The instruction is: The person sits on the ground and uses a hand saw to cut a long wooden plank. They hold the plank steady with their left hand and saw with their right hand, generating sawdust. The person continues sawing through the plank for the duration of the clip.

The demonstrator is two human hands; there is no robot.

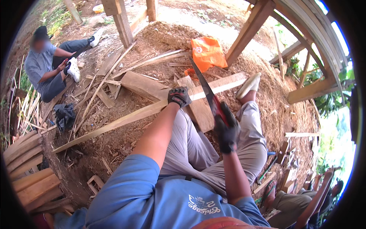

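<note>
My left hand (179, 97), in a dark glove, is closed over a long, narrow wooden strip (126, 121) and presses it down. The strip slants from the lower left up to my foot, crossing a thick wooden beam (143, 84) on the ground. Wrapped round the red and black handle of a handsaw is my right hand (226, 129), gloved too. The saw's dark blade (203, 82) points up and away from me and passes across the strip, just right of my left hand. Whether its teeth touch the wood I cannot tell.
An orange bag (208, 53) lies past the saw tip. At the upper left a person (47, 65) sits on the ground; another person (295, 208) sits at the lower right. Stacked planks (34, 183) and a black plastic bag (65, 115) are to my left. Wooden posts (122, 26) rise ahead.
</note>
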